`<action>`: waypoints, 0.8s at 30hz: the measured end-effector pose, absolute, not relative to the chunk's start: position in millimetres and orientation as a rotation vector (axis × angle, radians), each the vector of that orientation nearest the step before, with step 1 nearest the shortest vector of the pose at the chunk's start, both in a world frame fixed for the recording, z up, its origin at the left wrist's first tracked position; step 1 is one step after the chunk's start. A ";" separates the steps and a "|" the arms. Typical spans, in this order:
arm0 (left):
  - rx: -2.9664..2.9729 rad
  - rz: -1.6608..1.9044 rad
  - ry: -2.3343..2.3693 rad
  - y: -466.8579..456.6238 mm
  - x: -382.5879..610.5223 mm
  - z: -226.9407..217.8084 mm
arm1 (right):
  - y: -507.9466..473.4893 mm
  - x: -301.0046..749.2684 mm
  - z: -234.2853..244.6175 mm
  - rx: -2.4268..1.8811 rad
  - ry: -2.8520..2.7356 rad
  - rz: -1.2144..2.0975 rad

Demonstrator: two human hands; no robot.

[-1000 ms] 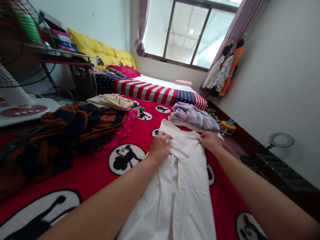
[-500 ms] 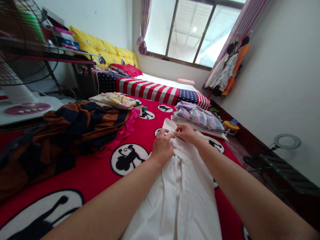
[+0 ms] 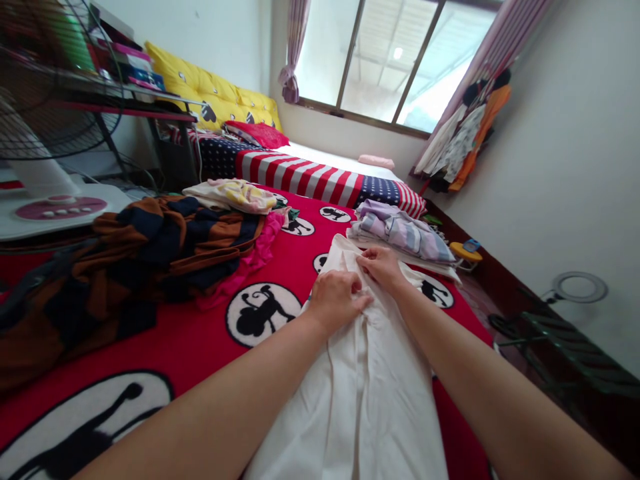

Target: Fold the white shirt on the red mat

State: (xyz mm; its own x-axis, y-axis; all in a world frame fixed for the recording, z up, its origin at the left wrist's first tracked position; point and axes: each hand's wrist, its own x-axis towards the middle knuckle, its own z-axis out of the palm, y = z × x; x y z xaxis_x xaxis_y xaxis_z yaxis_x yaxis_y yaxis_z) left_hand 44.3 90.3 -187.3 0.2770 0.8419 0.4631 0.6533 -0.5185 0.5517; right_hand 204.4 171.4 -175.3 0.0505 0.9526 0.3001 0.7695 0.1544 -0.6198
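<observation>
A long white garment (image 3: 395,393) lies lengthwise in front of me on the red blanket (image 3: 200,340), a raised fold running down its middle. Its narrow far end stretches just past my hands; whether it is a shirt or trousers I cannot tell. My left hand (image 3: 336,298) rests on it with curled fingers, gathering cloth near the central fold. Slightly farther away and to the right, my right hand (image 3: 381,267) pinches the cloth close to the far end. The two hands are apart. A folded lilac and striped pile (image 3: 403,230) sits just beyond the right hand.
At left lies a heap with an orange-and-navy garment (image 3: 165,240), a pink cloth (image 3: 255,257) and a pale yellow-patterned cloth (image 3: 233,195). A fan (image 3: 60,200) stands beyond it. On the right are a yellow stool (image 3: 465,252), a ring light (image 3: 580,287) and a dark green rack (image 3: 580,347).
My left hand has moved nearer to me and a little right along the white garment, its fingers now more curled. My right hand stays pinching near the far end. The view has shifted slightly.
</observation>
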 end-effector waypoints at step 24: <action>2.560 0.963 1.288 85.5 41.3 -184.4 | 171.1 187.9 -183.7 -1.981 -1.707 0.020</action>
State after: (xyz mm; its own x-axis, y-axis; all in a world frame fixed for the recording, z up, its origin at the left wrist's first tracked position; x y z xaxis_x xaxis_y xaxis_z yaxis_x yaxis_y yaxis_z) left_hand 41.3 85.5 -184.4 0.4361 0.7564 0.4875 0.6813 -0.6315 0.3703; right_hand 187.9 171.1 -183.7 0.2053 0.9258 0.3175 0.9182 -0.0699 -0.3899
